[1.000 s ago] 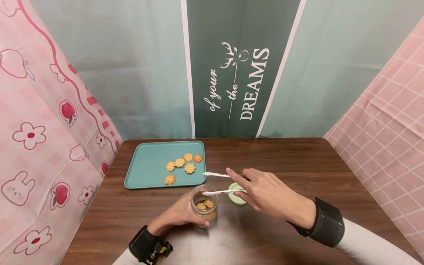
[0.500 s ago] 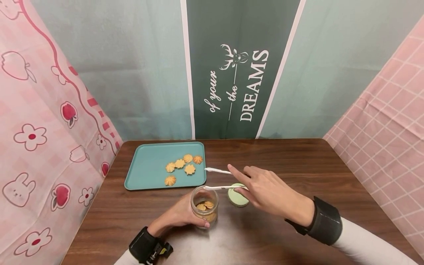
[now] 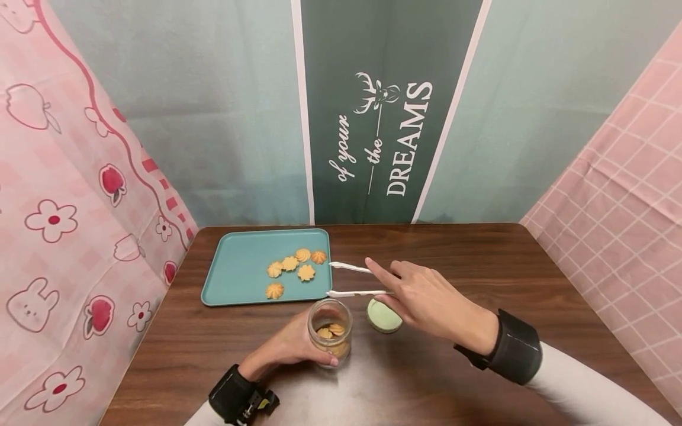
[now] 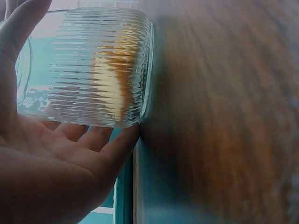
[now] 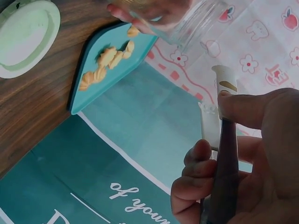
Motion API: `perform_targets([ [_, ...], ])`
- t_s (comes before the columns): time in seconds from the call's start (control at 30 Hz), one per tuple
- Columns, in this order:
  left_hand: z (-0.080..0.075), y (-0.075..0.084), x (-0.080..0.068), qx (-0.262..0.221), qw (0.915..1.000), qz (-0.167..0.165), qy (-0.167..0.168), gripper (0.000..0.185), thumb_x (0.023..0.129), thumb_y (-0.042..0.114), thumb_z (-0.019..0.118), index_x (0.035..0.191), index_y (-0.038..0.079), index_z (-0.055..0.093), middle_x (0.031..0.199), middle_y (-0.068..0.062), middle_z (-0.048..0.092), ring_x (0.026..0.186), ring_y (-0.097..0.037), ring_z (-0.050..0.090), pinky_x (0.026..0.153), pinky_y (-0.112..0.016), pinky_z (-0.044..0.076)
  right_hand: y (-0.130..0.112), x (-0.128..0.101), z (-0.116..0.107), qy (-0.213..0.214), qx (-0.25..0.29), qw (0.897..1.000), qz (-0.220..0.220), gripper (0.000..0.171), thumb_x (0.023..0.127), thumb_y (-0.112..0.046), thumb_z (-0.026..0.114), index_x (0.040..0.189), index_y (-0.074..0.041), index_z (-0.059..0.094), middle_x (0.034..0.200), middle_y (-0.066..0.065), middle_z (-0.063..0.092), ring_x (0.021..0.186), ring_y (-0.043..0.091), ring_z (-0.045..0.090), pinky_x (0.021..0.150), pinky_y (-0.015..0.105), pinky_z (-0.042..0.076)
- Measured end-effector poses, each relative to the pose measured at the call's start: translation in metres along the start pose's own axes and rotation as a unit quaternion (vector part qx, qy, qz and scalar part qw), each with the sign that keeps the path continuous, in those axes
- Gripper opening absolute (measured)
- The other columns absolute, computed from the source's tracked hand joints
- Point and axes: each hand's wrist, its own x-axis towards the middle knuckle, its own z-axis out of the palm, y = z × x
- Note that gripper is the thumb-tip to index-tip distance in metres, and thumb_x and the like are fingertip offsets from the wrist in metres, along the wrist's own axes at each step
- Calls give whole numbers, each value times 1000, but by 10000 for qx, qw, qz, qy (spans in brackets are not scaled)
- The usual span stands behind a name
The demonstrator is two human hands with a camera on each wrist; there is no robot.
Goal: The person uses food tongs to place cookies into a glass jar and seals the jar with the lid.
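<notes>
A clear glass jar [image 3: 331,343] with ribbed sides stands upright on the table, with several cookies [image 4: 112,79] in its lower part. My left hand [image 3: 292,342] grips the jar from the left, thumb across its near side. In my right hand [image 3: 426,296] is a pair of white tongs [image 3: 351,293], held between thumb and fingers. The tongs' arms are spread, with nothing between their tips, which are near the tray's right edge. On the teal tray [image 3: 234,266] lie several flower-shaped cookies [image 3: 306,273], gathered toward its right side.
A pale green lid [image 3: 385,316] lies on the wooden table [image 3: 479,266], right of the jar and partly under the right hand. Fabric curtains [image 3: 240,118] stand behind the table and at both sides.
The right hand and the tongs have moved away from the jar's mouth, toward the back of the table. The left hand and the jar have stayed in place.
</notes>
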Motion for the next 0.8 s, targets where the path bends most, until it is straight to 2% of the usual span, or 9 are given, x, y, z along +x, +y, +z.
perform_targets([
  [0.4,1,-2,0,-46,10000,48,-10,89,69,20,101,145,14,54,136,-1,65,128,-24,61,118,-43,44,1,7,6,-49,37,9999,115,63,99,-27,76,154,-7,53,80,-2,48,64,9,41,55,22,35],
  [0.8,2,-2,0,-104,9999,-57,-27,88,70,20,101,144,13,54,136,-3,65,127,-28,61,117,-50,44,2,15,15,-19,61,10000,74,62,101,-27,74,155,-6,53,80,-2,47,64,10,39,54,23,33],
])
